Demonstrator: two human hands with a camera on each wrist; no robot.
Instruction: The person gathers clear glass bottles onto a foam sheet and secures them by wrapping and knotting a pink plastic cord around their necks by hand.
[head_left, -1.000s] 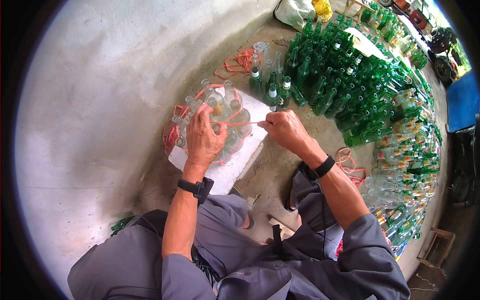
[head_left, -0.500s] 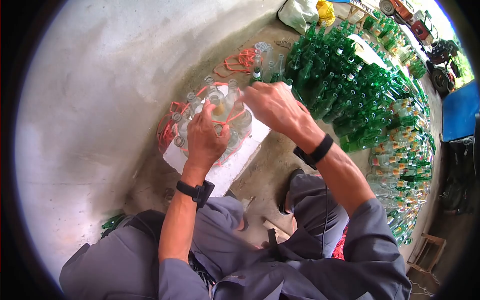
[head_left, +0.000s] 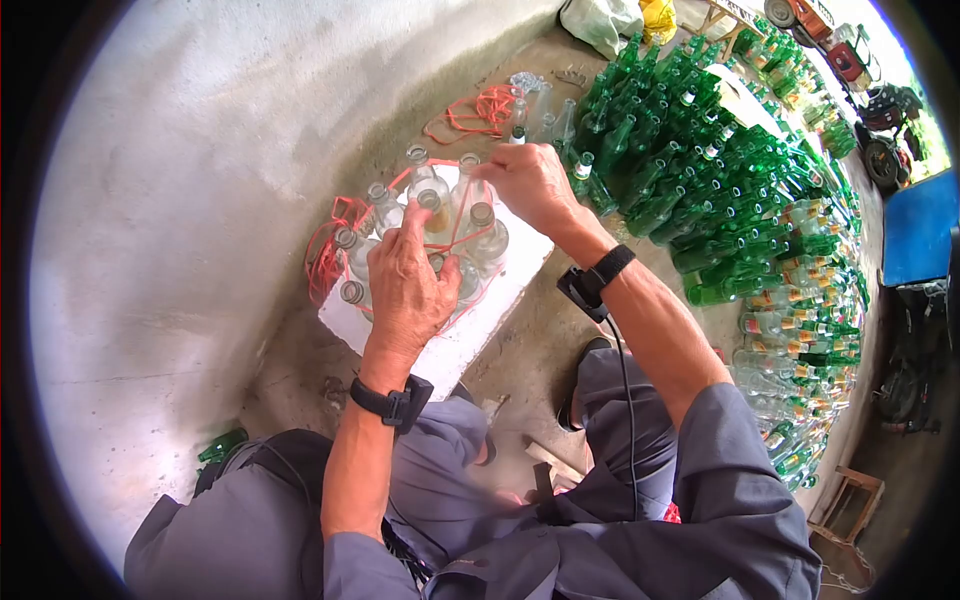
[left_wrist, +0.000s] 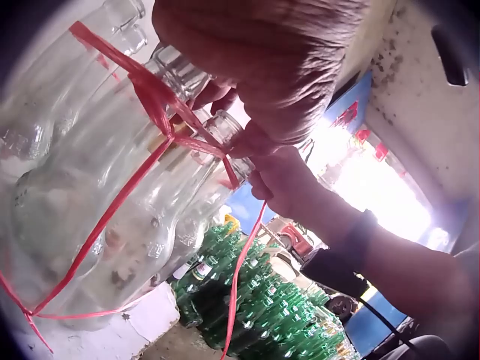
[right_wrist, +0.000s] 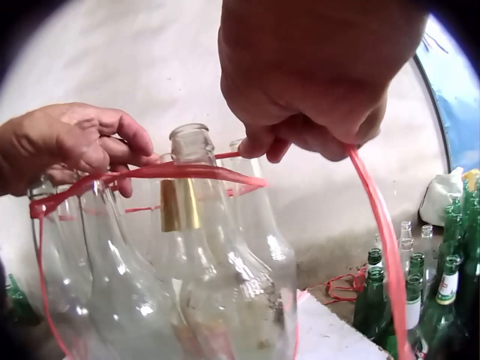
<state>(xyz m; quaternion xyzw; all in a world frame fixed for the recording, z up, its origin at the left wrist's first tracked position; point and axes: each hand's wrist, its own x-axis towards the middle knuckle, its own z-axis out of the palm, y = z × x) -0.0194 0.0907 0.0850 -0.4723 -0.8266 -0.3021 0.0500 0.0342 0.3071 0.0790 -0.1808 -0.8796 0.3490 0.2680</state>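
Note:
Several clear glass bottles (head_left: 487,243) stand in a tight cluster on a white block (head_left: 440,362), with red plastic twine (left_wrist: 105,217) looped around and across their necks. My left hand (head_left: 410,285) is over the near bottle necks, its curled fingers pinching the twine in the right wrist view. At the far right side of the cluster, my right hand (head_left: 540,190) grips another stretch of the twine beside a bottle neck; a loose tail (right_wrist: 381,225) hangs from its fist. One bottle has a gold neck label (right_wrist: 180,204).
Many green bottles (head_left: 650,190) crowd the floor to the right, with clear ones (head_left: 775,360) nearer. Loose red twine (head_left: 485,110) lies beyond the block, and more (head_left: 325,255) beside it. A concrete wall (head_left: 200,200) rises at left. A wooden stool (head_left: 850,510) stands at lower right.
My right hand has moved left and away from me, from pulling the twine taut at the right to the far bottle necks. My left hand stays at the cluster.

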